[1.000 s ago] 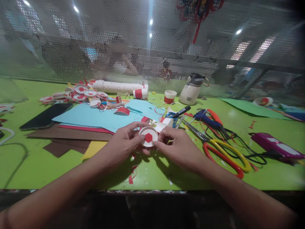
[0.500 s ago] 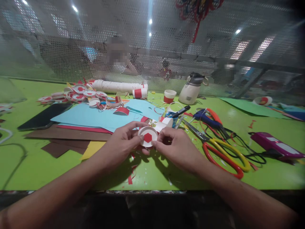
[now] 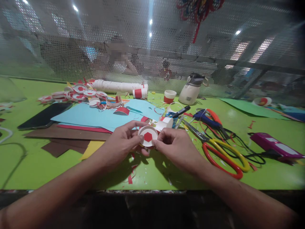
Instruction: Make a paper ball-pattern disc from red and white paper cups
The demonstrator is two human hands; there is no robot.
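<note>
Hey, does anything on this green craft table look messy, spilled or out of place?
Yes. Red and white paper scraps litter the green table under both hands, which hold a white disc. A white tube lies toppled at the back.

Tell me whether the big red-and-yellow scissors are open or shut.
Open. The scissors lie flat on the green table, their red and yellow handle loops spread apart, right of the right hand.

Paper disc (image 3: 148, 136) underside hidden by fingers — person behind mesh blurred.
</note>
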